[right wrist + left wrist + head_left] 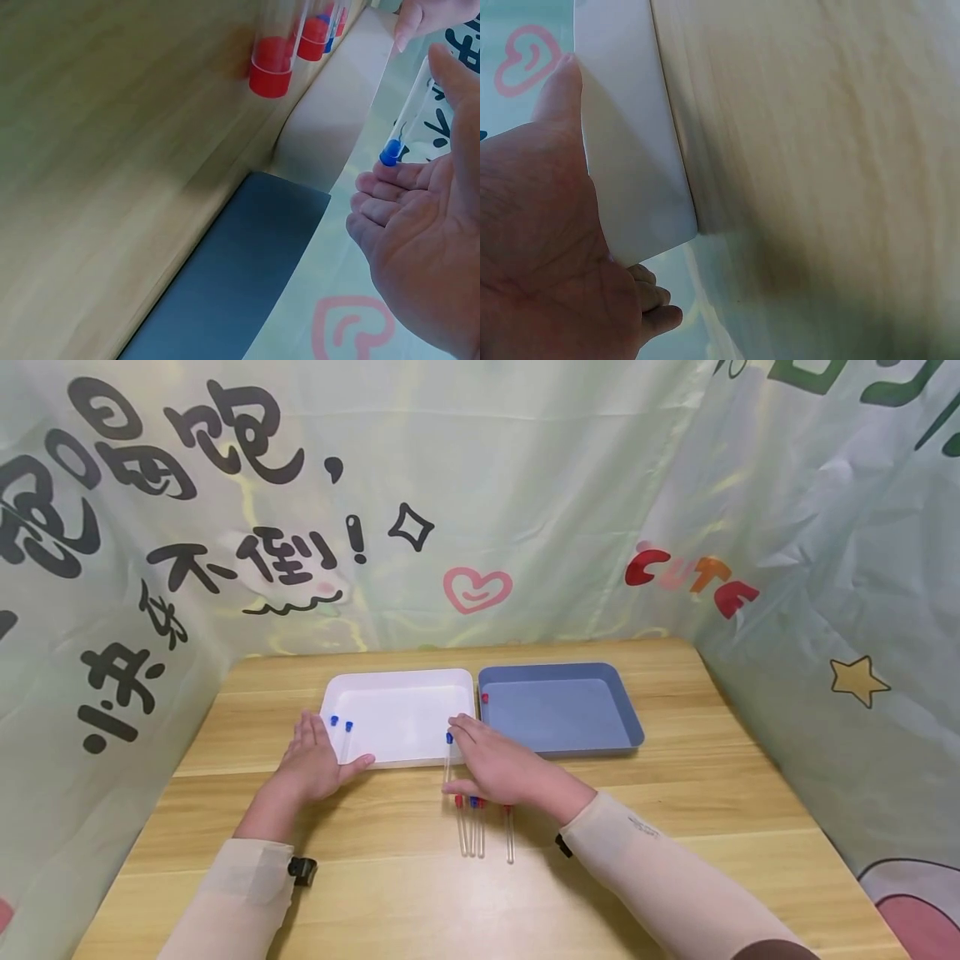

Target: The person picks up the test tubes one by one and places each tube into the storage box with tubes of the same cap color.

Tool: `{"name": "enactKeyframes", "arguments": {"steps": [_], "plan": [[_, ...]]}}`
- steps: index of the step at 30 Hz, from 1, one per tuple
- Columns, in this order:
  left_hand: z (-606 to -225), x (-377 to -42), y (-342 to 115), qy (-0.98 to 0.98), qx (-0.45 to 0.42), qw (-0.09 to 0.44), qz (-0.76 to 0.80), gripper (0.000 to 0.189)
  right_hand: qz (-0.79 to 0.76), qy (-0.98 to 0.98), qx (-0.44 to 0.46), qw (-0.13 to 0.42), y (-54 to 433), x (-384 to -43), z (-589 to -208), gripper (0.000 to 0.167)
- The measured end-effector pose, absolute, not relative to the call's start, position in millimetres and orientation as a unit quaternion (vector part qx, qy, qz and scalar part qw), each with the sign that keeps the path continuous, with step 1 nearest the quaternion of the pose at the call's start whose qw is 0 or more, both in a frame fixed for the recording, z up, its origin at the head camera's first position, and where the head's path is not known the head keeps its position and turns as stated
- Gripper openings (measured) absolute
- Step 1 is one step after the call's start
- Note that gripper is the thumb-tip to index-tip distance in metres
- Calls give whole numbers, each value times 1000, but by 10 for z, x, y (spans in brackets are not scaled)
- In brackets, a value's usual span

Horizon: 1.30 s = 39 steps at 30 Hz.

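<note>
My left hand (311,770) rests at the near left corner of the white tray (405,714), its thumb stretched along the near side. Its fingers lie fairly straight beside the corner. Just inside that corner are two clear tubes with blue caps (348,727). My right hand (498,766) pinches a clear blue-capped tube (447,767) lengthwise between thumb and fingertips, the cap at the fingers, over the white tray's near right edge. In the right wrist view, the blue cap (391,153) touches a fingertip and the thumb is at the other end.
On the table (390,877), below my right hand, several red- and blue-capped tubes (462,831) lie side by side, with a red-capped tube (510,839) apart to their right. The blue-grey tray (562,714) adjoins the white one and has a red cap (485,698) at its left wall.
</note>
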<state>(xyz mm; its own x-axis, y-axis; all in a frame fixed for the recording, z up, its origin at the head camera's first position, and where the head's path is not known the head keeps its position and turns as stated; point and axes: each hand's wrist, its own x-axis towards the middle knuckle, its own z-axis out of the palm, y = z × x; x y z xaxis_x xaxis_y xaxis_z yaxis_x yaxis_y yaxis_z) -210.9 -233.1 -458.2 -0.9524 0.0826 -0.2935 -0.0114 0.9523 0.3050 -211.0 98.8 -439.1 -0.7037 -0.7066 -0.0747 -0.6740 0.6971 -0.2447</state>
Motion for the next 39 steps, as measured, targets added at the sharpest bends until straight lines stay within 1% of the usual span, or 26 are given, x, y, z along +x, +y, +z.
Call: {"name": "enactKeyframes", "arguments": {"steps": [14,25,31,39], "plan": [[-4639,-2145,-2325,977,18,150,149,134,-118,914,-377,88,845,-2299,-4468,93],[-4641,-2177,-2298,977,14,157,144,133,-123,914,-377,86,663,-2384,-4381,94],[-4621,-2155,-2304,977,8,162,140,133,-96,913,-387,81,541,-2429,-4329,92],[-4622,-2147,-2335,979,19,152,134,134,-83,911,-395,81,371,-2526,-4345,95]]}}
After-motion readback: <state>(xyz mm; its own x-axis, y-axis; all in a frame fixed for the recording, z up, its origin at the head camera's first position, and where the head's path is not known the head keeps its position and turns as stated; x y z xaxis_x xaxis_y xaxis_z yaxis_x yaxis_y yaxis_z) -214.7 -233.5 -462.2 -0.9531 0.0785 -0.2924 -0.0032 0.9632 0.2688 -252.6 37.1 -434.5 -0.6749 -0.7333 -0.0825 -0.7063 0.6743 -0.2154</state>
